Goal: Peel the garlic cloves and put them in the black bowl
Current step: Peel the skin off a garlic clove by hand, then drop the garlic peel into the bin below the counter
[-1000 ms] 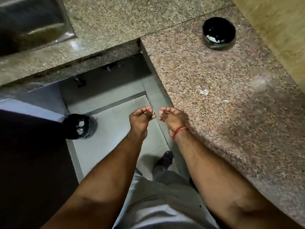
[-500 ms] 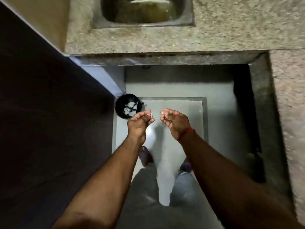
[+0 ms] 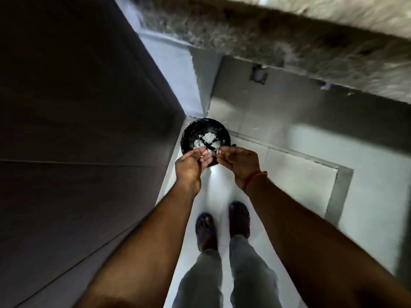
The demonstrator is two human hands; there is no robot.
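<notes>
A round black bin (image 3: 195,132) stands on the floor in the corner, with white garlic skins (image 3: 208,137) lying inside it. Both my hands hover just above its near rim. My left hand (image 3: 190,166) is cupped, its fingers curled around small pale scraps of garlic peel. My right hand (image 3: 239,162), with a red thread at the wrist, has its fingers bunched together close to the left fingertips; I cannot make out anything in it. The black bowl and the loose cloves are out of view.
A dark cabinet front (image 3: 77,130) fills the left side. The granite counter's edge (image 3: 289,41) runs blurred across the top right. My two feet (image 3: 222,225) stand on the pale tiled floor (image 3: 300,163) right behind the bin.
My view has swung from the counter and its black bowl down to the floor. Both hands have moved forward from over the open floor to over the black bin.
</notes>
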